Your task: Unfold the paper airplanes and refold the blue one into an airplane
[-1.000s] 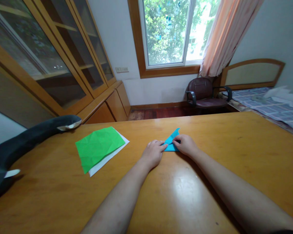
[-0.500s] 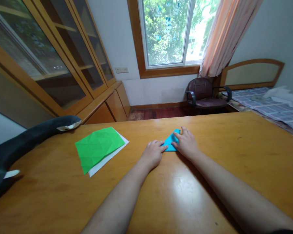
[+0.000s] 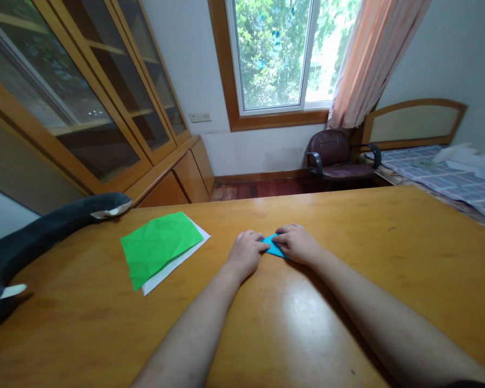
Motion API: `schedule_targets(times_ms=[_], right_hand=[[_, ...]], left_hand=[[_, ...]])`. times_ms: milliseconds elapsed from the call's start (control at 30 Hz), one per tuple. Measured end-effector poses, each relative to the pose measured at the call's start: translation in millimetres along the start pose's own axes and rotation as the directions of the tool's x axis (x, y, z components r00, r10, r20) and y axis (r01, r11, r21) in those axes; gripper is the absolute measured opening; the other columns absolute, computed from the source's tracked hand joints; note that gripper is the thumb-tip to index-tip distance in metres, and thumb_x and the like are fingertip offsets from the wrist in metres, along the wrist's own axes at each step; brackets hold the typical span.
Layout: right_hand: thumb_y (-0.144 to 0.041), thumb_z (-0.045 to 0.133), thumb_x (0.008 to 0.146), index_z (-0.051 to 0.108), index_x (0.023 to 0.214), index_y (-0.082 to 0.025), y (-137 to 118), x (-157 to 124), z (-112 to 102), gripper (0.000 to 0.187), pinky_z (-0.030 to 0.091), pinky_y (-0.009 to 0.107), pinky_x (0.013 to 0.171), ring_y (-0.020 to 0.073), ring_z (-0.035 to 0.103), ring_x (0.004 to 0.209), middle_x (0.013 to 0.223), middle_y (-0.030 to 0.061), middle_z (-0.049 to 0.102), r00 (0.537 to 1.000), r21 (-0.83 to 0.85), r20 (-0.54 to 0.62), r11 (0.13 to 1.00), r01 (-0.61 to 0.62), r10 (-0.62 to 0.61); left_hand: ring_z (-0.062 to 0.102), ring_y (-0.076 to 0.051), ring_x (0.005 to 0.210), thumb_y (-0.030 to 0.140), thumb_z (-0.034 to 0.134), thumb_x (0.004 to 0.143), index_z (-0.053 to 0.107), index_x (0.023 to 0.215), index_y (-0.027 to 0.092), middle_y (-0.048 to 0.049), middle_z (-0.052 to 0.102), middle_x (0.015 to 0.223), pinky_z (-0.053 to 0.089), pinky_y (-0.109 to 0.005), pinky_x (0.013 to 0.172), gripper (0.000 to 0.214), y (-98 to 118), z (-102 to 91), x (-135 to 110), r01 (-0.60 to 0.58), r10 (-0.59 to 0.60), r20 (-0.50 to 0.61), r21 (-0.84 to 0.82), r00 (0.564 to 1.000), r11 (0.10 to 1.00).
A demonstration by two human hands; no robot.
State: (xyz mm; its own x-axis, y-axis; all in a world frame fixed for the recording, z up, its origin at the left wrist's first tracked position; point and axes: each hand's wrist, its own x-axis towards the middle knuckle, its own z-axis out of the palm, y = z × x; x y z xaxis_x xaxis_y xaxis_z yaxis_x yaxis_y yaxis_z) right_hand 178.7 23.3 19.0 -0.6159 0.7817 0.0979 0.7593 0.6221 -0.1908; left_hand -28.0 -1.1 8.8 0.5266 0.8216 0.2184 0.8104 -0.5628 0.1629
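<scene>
A small folded piece of blue paper (image 3: 273, 246) lies on the wooden table (image 3: 347, 231) near its middle. My left hand (image 3: 246, 252) rests at its left edge, fingers curled and pressing on the paper. From the right, my right hand (image 3: 297, 243) covers most of the sheet with its fingers bent down onto it. Only a small blue wedge shows between the two hands.
A creased green sheet (image 3: 159, 245) lies on a white sheet (image 3: 178, 261) to the left. A black plush toy (image 3: 32, 237) stretches along the table's left edge. Beyond the table stand a brown armchair (image 3: 335, 156), a bed (image 3: 448, 175) and glass-fronted cabinets (image 3: 84, 102).
The blue paper's far point, raised a second ago, has been folded down. My right hand moved over it and now presses it flat. My left hand stayed at the left edge.
</scene>
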Motion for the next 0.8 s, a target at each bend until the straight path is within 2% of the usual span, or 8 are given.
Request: schedule_targets(times_ms=[133,233,400,500,633,800], right_hand=[[-0.033,0.051,0.092,0.074,0.104,-0.029,-7,-1,-3,0.027,0.039,0.031,0.086,0.0207,0.059,0.095,0.106,0.0068,0.065,1.0,-0.004,0.025,1.0,-0.007,0.007],[-0.036,0.048,0.093,0.075,0.1,-0.026,-15,-2,-4,0.03,0.041,0.029,0.083,0.0203,0.059,0.094,0.106,0.0083,0.063,0.998,-0.004,0.037,0.999,-0.049,0.049],[-0.032,0.043,0.095,0.072,0.099,-0.021,-29,-1,3,0.031,0.044,0.028,0.074,0.0195,0.062,0.082,0.099,0.0105,0.062,0.981,-0.016,0.07,0.983,-0.183,0.184],[-0.029,0.041,0.095,0.069,0.101,-0.018,-33,-1,8,0.03,0.044,0.028,0.07,0.0192,0.063,0.077,0.099,0.012,0.061,0.974,-0.023,0.086,0.978,-0.209,0.211],[-0.027,0.04,0.095,0.068,0.1,-0.016,-34,0,9,0.03,0.045,0.029,0.074,0.0207,0.062,0.083,0.099,0.0126,0.062,0.982,-0.037,0.065,0.984,-0.177,0.179],[-0.028,0.044,0.093,0.066,0.107,-0.015,-30,-1,9,0.028,0.042,0.035,0.092,0.0252,0.057,0.104,0.113,0.0132,0.064,0.997,-0.049,-0.011,0.996,-0.081,0.08]], left_hand=[[0.054,-0.021,0.09,0.022,0.054,0.088,0.075,0.079,0.026,-0.004,0.066,0.089,0.043,-0.035,0.08,0.023,-1,-6.2,-1,0.044,-0.045,0.028,0.022,0.999,0.999],[0.057,-0.02,0.088,0.021,0.052,0.087,0.073,0.079,0.024,-0.0045,0.066,0.088,0.045,-0.032,0.078,0.023,7,-9.5,-3,0.041,-0.042,0.054,0.024,0.998,0.999],[0.061,-0.021,0.09,0.027,0.048,0.091,0.071,0.093,0.021,-0.006,0.067,0.099,0.049,-0.032,0.08,0.024,18,-10.0,-7,0.1,-0.1,0.078,0.004,0.992,0.995],[0.061,-0.023,0.1,0.03,0.047,0.092,0.07,0.1,0.019,-0.0086,0.067,0.111,0.049,-0.034,0.09,0.026,17,-7.3,-8,0.124,-0.124,0.076,0.011,0.989,0.992],[0.054,-0.025,0.121,0.028,0.045,0.093,0.063,0.12,0.016,-0.012,0.058,0.134,0.041,-0.038,0.106,0.035,11,-1.8,-12,0.106,-0.105,0.112,0.003,0.988,0.994],[0.04,-0.029,0.137,0.031,0.043,0.095,0.046,0.14,0.013,-0.0146,0.041,0.149,0.033,-0.045,0.113,0.049,7,3.3,-17,0.135,-0.13,0.183,-0.017,0.975,0.991]])
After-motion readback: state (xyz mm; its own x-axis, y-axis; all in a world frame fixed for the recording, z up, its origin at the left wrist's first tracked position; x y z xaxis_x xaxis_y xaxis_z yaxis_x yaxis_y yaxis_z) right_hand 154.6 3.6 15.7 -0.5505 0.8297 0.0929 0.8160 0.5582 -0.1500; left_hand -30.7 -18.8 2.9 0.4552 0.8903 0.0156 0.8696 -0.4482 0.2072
